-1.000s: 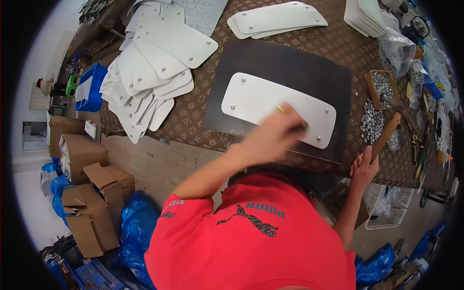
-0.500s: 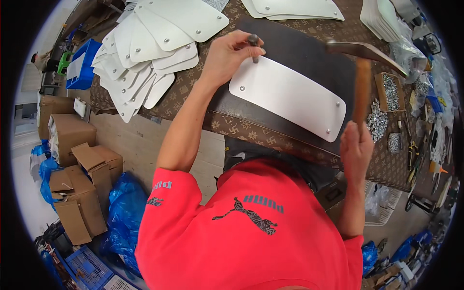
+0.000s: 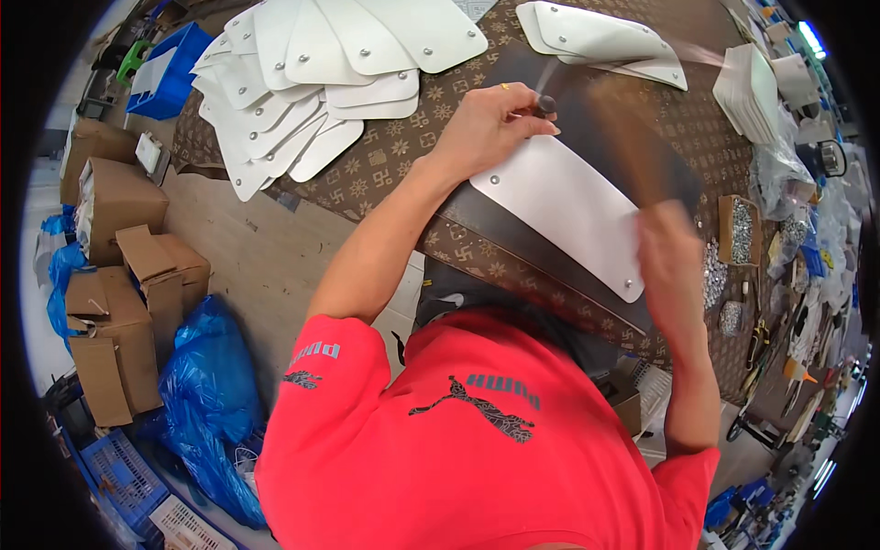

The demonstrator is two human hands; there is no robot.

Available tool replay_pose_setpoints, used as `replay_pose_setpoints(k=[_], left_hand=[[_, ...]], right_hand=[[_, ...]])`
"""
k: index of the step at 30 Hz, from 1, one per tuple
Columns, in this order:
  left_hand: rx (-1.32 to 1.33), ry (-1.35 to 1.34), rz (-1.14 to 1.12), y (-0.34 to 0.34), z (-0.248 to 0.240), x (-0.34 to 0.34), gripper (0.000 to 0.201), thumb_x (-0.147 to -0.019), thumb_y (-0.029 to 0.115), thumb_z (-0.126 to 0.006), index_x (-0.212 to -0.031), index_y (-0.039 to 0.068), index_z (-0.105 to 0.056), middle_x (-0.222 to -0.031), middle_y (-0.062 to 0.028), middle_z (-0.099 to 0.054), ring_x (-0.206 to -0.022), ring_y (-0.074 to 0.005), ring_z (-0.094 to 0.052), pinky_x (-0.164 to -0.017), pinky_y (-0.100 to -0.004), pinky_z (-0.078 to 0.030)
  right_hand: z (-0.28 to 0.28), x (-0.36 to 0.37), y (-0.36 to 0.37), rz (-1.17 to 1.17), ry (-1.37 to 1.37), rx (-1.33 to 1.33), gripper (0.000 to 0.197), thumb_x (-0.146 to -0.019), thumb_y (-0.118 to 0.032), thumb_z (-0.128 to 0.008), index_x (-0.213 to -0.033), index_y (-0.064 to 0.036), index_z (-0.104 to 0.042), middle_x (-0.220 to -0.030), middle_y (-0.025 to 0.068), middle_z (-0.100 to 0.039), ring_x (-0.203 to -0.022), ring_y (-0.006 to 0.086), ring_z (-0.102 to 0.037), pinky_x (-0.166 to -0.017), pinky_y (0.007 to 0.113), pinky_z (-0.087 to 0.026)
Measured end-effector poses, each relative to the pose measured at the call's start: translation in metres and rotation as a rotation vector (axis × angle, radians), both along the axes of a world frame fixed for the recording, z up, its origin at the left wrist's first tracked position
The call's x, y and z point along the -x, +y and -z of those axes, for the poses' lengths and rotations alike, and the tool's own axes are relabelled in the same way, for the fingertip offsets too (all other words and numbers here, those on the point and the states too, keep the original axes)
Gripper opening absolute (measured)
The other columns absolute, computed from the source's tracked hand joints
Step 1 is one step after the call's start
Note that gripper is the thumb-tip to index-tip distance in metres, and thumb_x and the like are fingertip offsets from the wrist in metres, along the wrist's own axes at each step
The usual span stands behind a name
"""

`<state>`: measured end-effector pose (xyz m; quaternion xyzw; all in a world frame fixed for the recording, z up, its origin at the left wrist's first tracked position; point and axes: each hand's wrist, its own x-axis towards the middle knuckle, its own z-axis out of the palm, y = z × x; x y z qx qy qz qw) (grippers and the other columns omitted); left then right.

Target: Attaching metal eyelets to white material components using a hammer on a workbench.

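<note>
My left hand (image 3: 490,130) pinches a short dark metal punch-like rod (image 3: 545,106), upright over the far left corner of a white curved panel (image 3: 573,209). Small metal studs show at the panel's other corners; my right hand partly covers the right end. The panel rests on a dark mat (image 3: 521,246). Closed around the wooden handle of a hammer (image 3: 637,147), my right hand (image 3: 671,261) is blurred by motion. The hammer's head is smeared above the mat, near the rod, and whether they touch cannot be made out.
White studded panels (image 3: 330,55) fan out at the far left, with more panels (image 3: 600,41) at the back. To the right are a carton of small metal parts (image 3: 739,229), a loose heap (image 3: 714,273) and scattered tools. Cardboard boxes (image 3: 119,321) and a blue bag (image 3: 209,385) stand lower left.
The hammer has swung leftward toward the rod and is now strongly blurred. My left hand still holds the rod at the panel's corner. The whole view has shifted and tilted.
</note>
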<state>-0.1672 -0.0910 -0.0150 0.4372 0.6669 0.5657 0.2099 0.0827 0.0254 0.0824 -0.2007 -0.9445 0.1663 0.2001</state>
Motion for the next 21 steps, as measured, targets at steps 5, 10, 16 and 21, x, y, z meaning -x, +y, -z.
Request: replay_pose_setpoints(k=[5, 10, 16, 21], left_hand=[[0.031, 0.120, 0.008, 0.003, -0.004, 0.006, 0.013, -0.089, 0.006, -0.071, -0.100, 0.000, -0.070, -0.092, -0.0027, -0.069, -0.083, -0.0090, -0.065, -0.077, -0.0252, -0.052], [-0.086, -0.149, 0.007, -0.035, -0.024, -0.005, 0.017, -0.084, 0.010, -0.076, -0.098, 0.000, -0.071, -0.086, -0.0043, -0.068, -0.075, -0.0105, -0.064, -0.071, -0.0254, -0.049], [0.008, -0.169, 0.063, -0.063, -0.014, -0.014, 0.016, -0.084, 0.006, -0.075, -0.099, 0.000, -0.070, -0.082, -0.0037, -0.065, -0.073, -0.0092, -0.062, -0.069, -0.0242, -0.048], [0.032, -0.080, 0.069, -0.069, -0.012, -0.016, 0.018, -0.084, 0.008, -0.075, -0.099, 0.000, -0.070, -0.084, -0.0058, -0.066, -0.073, -0.0125, -0.062, -0.069, -0.0269, -0.048]], right_hand=[[-0.010, -0.010, -0.021, 0.260, 0.020, 0.852, 0.023, -0.104, -0.025, -0.053, -0.089, -0.0074, -0.051, -0.061, -0.0052, -0.040, -0.050, 0.0002, -0.039, -0.044, 0.017, -0.027], [-0.016, -0.043, -0.038, 0.319, 0.103, 0.918, 0.023, -0.104, -0.026, -0.054, -0.090, -0.0072, -0.052, -0.062, -0.0058, -0.041, -0.047, 0.0010, -0.037, -0.041, 0.018, -0.027], [-0.009, -0.045, -0.053, 0.275, 0.123, 1.027, 0.022, -0.104, -0.024, -0.054, -0.090, -0.0062, -0.051, -0.062, -0.0043, -0.043, -0.045, 0.0015, -0.036, -0.038, 0.018, -0.026], [-0.068, -0.046, -0.059, 0.089, 0.546, 0.847, 0.026, -0.102, -0.021, -0.055, -0.083, -0.0041, -0.050, -0.059, -0.0017, -0.045, -0.047, 0.0056, -0.039, -0.044, 0.020, -0.027]])
